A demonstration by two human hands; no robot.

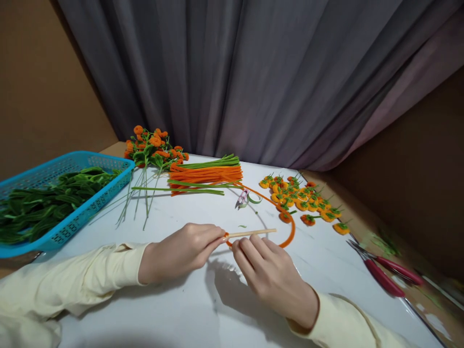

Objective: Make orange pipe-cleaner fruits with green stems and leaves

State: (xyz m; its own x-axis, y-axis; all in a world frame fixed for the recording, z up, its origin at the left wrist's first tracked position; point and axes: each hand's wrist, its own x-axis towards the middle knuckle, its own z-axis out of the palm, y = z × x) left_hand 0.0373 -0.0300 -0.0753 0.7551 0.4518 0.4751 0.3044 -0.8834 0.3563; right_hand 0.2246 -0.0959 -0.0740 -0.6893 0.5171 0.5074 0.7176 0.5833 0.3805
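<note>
My left hand (186, 251) pinches the left end of a thin wooden stick (253, 233), where a bit of orange stem is wound around it. Close by on the right, my right hand (268, 270) has its fingers closed on the orange pipe cleaner (292, 227), just below the stick. That pipe cleaner loops out to the right and curves back up toward a bundle of orange pipe cleaners (206, 174). The stick's right end is free.
A blue basket (87, 205) of green leaves stands left. Orange flowers (155, 145) lie behind it. Small scissors (241, 198) and green tape (254, 197) lie mid-table. Yellow-orange flower heads (313, 203) and red-handled pliers (384, 276) are right. A grey curtain (232, 77) hangs behind.
</note>
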